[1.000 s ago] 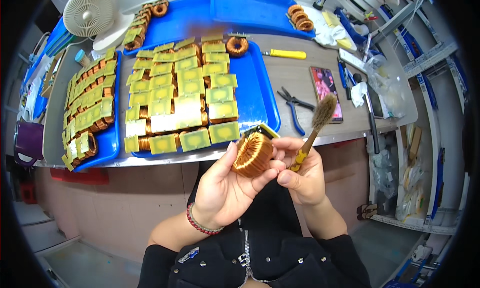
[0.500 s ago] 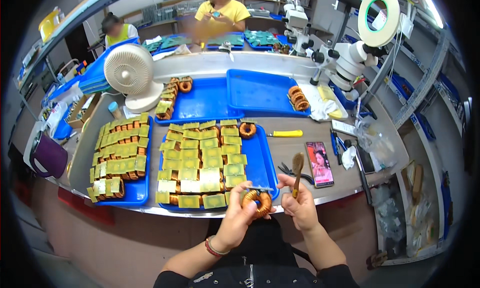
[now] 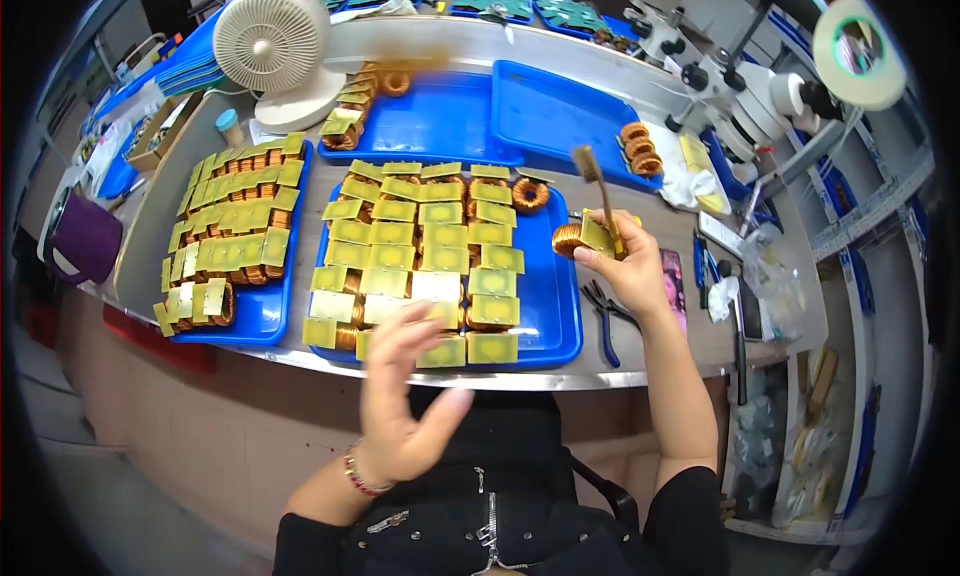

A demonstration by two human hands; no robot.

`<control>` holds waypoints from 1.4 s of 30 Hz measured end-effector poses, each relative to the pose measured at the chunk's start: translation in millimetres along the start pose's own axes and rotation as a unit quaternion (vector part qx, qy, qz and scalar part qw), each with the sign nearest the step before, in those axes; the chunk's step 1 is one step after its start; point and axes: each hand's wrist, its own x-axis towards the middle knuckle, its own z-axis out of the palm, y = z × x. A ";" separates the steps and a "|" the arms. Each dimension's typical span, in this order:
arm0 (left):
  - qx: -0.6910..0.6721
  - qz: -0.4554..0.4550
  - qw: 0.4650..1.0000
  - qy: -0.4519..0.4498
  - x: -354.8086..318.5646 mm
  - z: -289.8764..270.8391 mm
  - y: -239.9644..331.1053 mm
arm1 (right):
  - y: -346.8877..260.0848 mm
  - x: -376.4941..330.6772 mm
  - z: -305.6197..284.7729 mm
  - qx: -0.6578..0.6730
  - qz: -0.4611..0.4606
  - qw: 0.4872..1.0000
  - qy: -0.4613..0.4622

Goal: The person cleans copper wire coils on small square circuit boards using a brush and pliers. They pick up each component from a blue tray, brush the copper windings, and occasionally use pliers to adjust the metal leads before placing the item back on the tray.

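Note:
My right hand (image 3: pixel 632 267) holds a copper-wound ring coil (image 3: pixel 570 239) with a yellow square plate (image 3: pixel 597 234) on it, together with a small brush (image 3: pixel 592 183) whose bristles point up. It hovers over the right edge of the middle blue tray (image 3: pixel 550 306). My left hand (image 3: pixel 405 396) is open and empty, fingers spread, blurred, in front of the tray's near edge. The tray carries several rows of coils topped with yellow plates (image 3: pixel 420 246). One bare copper coil (image 3: pixel 529 193) lies at the tray's far right corner.
A second blue tray (image 3: pixel 262 316) of plated coils lies at left. Farther back are empty blue trays (image 3: pixel 545 116), a white fan (image 3: pixel 272 46), more coils (image 3: pixel 640 148) and a microscope (image 3: pixel 750 96). Pliers (image 3: pixel 603 321) and a phone (image 3: pixel 674 286) lie right of my hand.
My left hand let go of the coil and dropped back, open. My right hand lifted the coil and brush up and forward over the tray. The view tilted up toward the bench.

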 end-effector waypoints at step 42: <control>0.145 0.035 0.957 0.248 -54.0 -108.0 -17.1 | -17.3 -74.8 -17.7 -0.180 -0.108 0.969 0.130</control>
